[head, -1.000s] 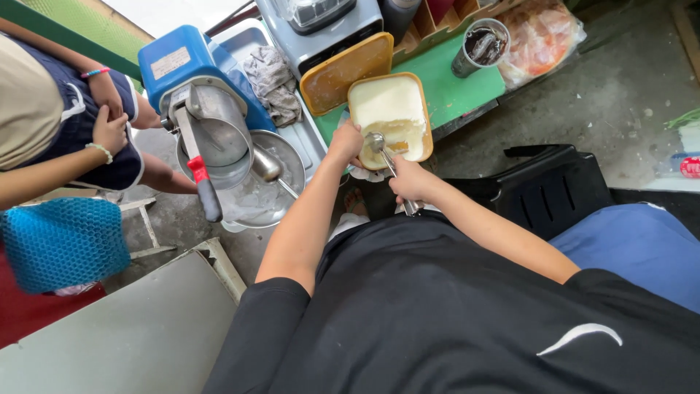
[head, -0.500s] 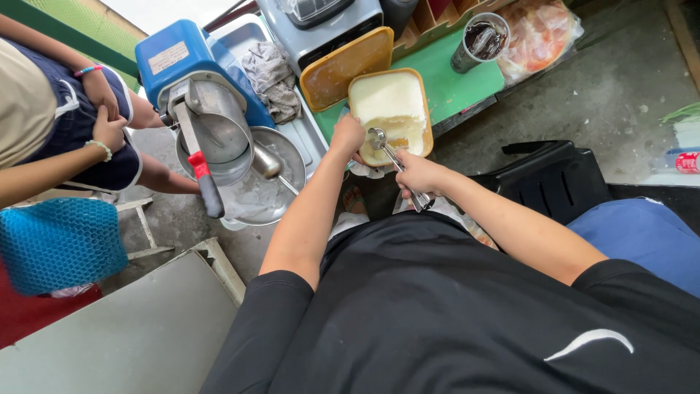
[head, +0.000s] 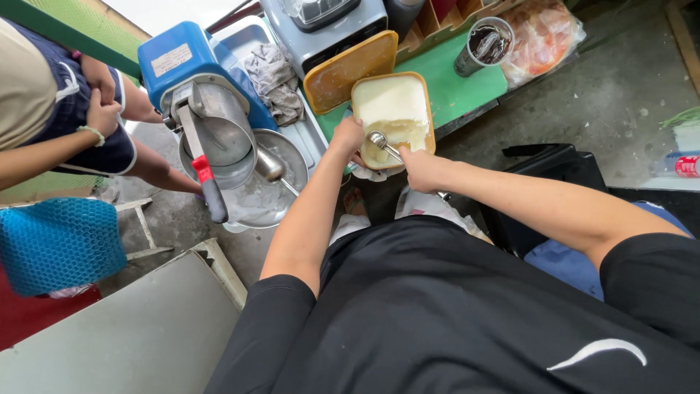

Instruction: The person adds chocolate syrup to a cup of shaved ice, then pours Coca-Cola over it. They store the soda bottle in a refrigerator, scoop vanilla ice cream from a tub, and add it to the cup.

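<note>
While the left hand [head: 348,136] grips one tub [head: 394,109], the right hand [head: 419,168] holds one scoop [head: 379,140] — two hands busy.

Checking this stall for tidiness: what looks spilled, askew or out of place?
Little stands out. The tub's orange lid leans tilted against the blender base, and a crumpled grey rag lies in the tray beside the blue ice shaver. No spill shows.

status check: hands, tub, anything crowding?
Left hand grips the near edge of the tub. Right hand holds the metal scoop in the pale contents. Orange lid alongside, not blocking.
</note>
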